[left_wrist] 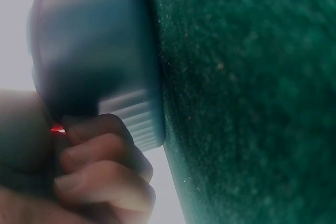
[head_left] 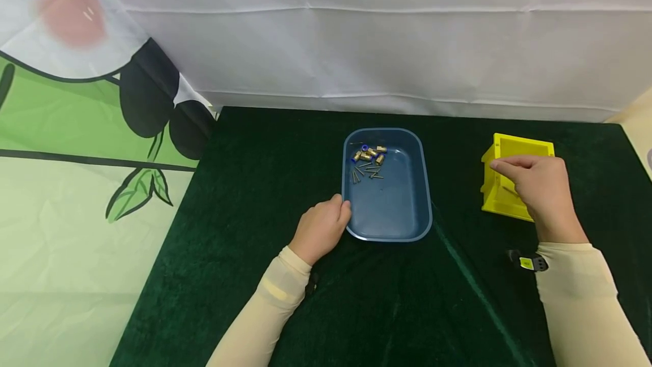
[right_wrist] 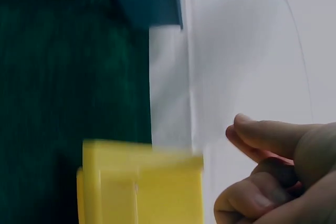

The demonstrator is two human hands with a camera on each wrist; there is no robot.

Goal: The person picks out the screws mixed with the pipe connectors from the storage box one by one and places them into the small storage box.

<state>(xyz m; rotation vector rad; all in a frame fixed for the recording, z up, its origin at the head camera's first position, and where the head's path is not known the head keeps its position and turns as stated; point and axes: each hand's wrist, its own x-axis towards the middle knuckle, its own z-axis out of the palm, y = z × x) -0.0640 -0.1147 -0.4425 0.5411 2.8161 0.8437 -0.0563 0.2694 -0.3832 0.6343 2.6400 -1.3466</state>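
Note:
A blue tray (head_left: 389,208) lies on the dark green cloth. In its far left part are several brass fittings with blue ends (head_left: 365,156) and several small screws (head_left: 359,174). My left hand (head_left: 321,228) grips the tray's near left rim; in the left wrist view its curled fingers (left_wrist: 107,156) are at the tray wall. My right hand (head_left: 545,191) is above a yellow bin (head_left: 522,143), thumb and forefinger together and the other fingers curled. Nothing shows between the fingertips. One thin metal piece (head_left: 509,191) is visible at the bin, beneath this hand.
The green cloth (head_left: 265,163) covers the table, with a crease running from the tray toward the front right. A white sheet (head_left: 356,55) hangs along the back edge. On the left is a printed cartoon backdrop (head_left: 66,231).

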